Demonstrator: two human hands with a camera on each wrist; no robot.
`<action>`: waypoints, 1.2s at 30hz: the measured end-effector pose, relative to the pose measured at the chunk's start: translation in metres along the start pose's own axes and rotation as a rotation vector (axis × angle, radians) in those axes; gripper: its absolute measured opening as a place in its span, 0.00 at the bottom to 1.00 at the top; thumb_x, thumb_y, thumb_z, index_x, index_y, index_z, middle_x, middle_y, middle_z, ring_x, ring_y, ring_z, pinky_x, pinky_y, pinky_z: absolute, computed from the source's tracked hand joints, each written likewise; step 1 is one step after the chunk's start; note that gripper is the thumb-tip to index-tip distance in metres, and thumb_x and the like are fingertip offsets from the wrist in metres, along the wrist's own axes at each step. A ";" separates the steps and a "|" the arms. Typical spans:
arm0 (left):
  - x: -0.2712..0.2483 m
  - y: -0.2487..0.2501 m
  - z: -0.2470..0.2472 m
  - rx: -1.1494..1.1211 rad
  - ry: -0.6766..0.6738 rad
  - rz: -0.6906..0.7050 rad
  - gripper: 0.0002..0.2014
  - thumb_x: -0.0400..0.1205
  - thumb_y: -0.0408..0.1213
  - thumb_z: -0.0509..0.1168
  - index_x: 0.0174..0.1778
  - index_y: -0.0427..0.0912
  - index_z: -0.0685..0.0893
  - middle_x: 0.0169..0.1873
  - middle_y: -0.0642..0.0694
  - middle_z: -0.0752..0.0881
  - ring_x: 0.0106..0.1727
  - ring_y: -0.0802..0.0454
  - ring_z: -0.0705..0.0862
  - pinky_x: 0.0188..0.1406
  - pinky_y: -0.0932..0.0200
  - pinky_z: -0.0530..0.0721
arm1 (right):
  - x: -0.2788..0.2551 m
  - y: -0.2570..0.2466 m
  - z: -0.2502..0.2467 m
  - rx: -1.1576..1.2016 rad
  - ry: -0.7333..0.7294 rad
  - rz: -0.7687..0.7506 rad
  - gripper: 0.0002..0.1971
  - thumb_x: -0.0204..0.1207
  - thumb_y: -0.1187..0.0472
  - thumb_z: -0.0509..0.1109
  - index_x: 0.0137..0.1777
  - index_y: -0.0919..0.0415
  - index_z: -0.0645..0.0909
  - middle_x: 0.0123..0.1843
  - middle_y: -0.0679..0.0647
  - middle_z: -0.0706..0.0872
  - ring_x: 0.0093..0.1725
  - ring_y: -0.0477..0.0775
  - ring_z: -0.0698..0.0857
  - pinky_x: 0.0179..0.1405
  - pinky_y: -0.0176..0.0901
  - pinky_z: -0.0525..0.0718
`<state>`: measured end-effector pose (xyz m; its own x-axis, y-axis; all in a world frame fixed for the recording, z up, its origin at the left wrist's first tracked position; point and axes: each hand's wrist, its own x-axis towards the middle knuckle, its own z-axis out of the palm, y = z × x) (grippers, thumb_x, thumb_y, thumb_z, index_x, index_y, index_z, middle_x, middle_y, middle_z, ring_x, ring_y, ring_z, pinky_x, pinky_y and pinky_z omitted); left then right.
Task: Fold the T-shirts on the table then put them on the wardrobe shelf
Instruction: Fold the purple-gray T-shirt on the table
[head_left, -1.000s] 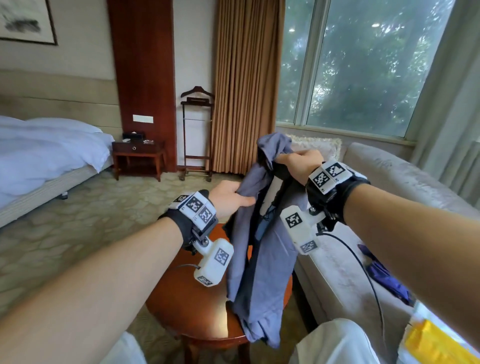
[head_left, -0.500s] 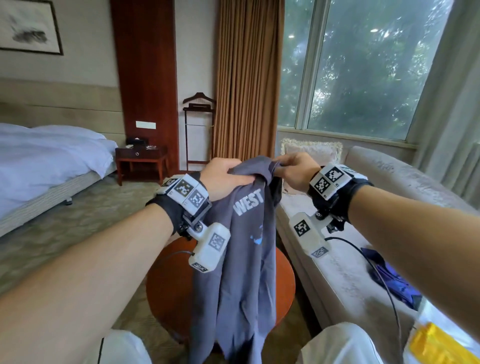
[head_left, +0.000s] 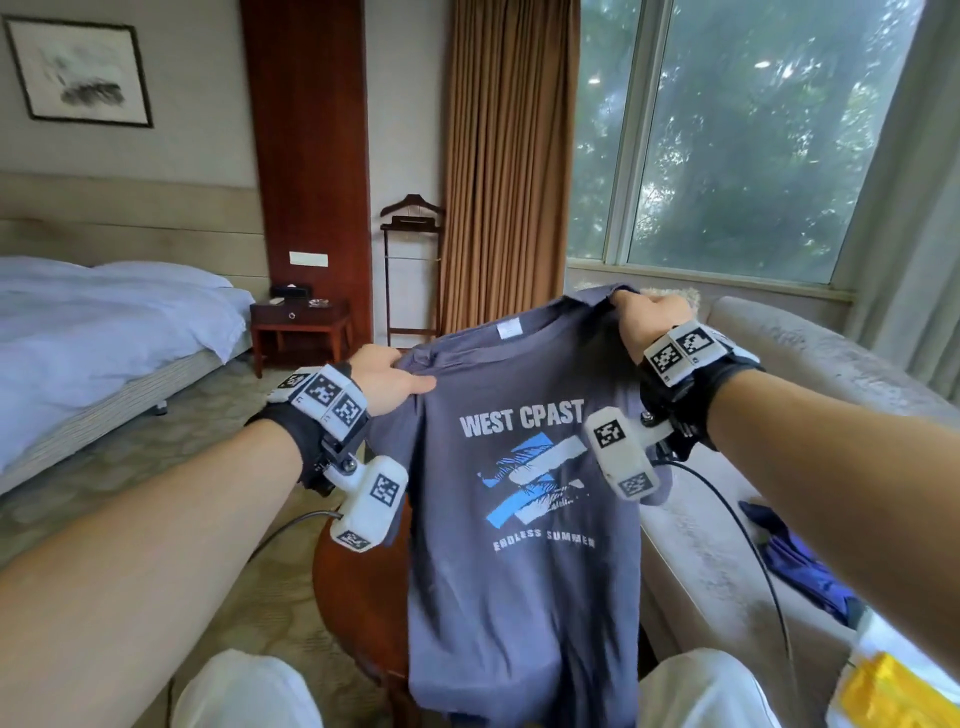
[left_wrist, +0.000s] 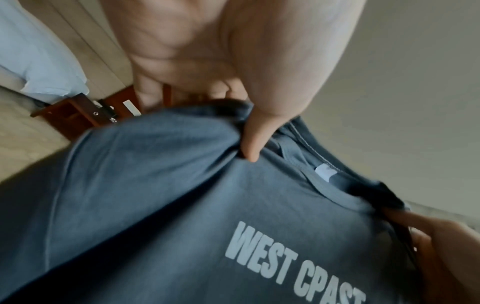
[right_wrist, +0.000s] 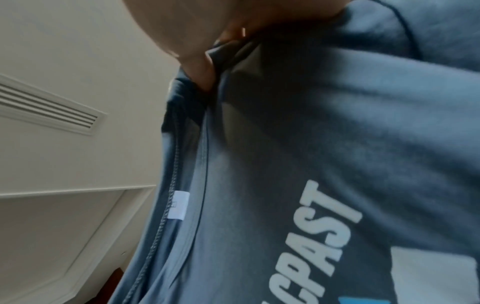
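Observation:
A grey-blue T-shirt (head_left: 524, 582) with white "WEST CPAST" lettering hangs spread out in the air, print side facing me, above the round wooden table (head_left: 358, 613). My left hand (head_left: 387, 379) pinches its left shoulder, thumb on the front of the cloth (left_wrist: 155, 164). My right hand (head_left: 649, 319) grips the right shoulder beside the collar, a little higher than the left. In the right wrist view the thumb (right_wrist: 200, 70) presses into the shirt (right_wrist: 324, 144) by the neck seam. The hem drops past the table edge between my knees.
A pale sofa (head_left: 779, 374) runs along the right, with a dark blue garment (head_left: 800, 566) and a yellow-and-white item (head_left: 893, 691) on it. A bed (head_left: 93, 332), nightstand (head_left: 298, 325) and valet stand (head_left: 413, 270) are across the carpet on the left.
The shirt was a bunched bundle held close together; my hands have moved apart and up, so it now hangs flat with the print showing.

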<state>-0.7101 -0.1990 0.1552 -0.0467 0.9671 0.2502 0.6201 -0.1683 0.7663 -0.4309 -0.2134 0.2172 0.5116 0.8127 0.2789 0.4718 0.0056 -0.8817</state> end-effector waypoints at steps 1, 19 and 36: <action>-0.001 -0.002 -0.001 -0.059 0.032 0.008 0.13 0.77 0.42 0.76 0.40 0.33 0.86 0.35 0.45 0.82 0.36 0.51 0.78 0.28 0.64 0.70 | -0.001 0.002 -0.003 -0.002 -0.010 0.022 0.14 0.74 0.46 0.67 0.48 0.57 0.81 0.44 0.57 0.83 0.44 0.60 0.81 0.50 0.44 0.75; -0.016 0.012 -0.038 0.012 0.008 0.161 0.21 0.66 0.45 0.83 0.26 0.33 0.82 0.25 0.44 0.74 0.30 0.53 0.71 0.27 0.61 0.64 | -0.015 0.023 -0.008 -0.147 -0.141 0.074 0.20 0.75 0.51 0.74 0.54 0.70 0.82 0.50 0.58 0.84 0.45 0.58 0.82 0.41 0.42 0.76; 0.074 -0.132 0.062 0.186 0.184 -0.151 0.29 0.71 0.57 0.77 0.19 0.42 0.71 0.19 0.44 0.72 0.27 0.44 0.72 0.31 0.56 0.72 | 0.036 0.148 0.114 -0.414 -0.224 0.064 0.28 0.78 0.37 0.63 0.26 0.58 0.75 0.30 0.60 0.81 0.37 0.64 0.84 0.34 0.42 0.74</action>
<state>-0.7470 -0.0939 0.0361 -0.2799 0.9249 0.2572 0.7272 0.0295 0.6857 -0.4247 -0.1163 0.0535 0.4028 0.9098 0.1000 0.7144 -0.2442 -0.6557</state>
